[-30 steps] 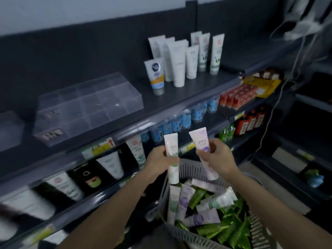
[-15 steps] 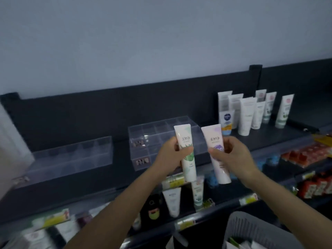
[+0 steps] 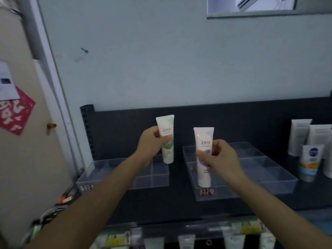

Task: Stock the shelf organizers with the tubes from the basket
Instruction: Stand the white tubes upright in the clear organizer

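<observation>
My left hand (image 3: 151,141) grips a white tube with a green print (image 3: 166,139), held upright above the right end of the left clear organizer (image 3: 100,175). My right hand (image 3: 220,159) grips a white tube with a purple print (image 3: 203,157), upright, its cap low in the front left compartment of the right clear organizer (image 3: 265,175). Both organizers sit on the dark top shelf (image 3: 161,203) and show no other tubes inside. The basket is out of view.
Several white tubes (image 3: 309,150) stand at the shelf's right end. A dark back panel (image 3: 233,123) rises behind the organizers. A door with a red paper cutting (image 3: 14,112) is at the left. Products line the lower shelf (image 3: 179,239).
The view has risen and the basket has left the frame. Both hands carried the tubes up and apart: the green one over the left organizer, the purple one down into the right organizer.
</observation>
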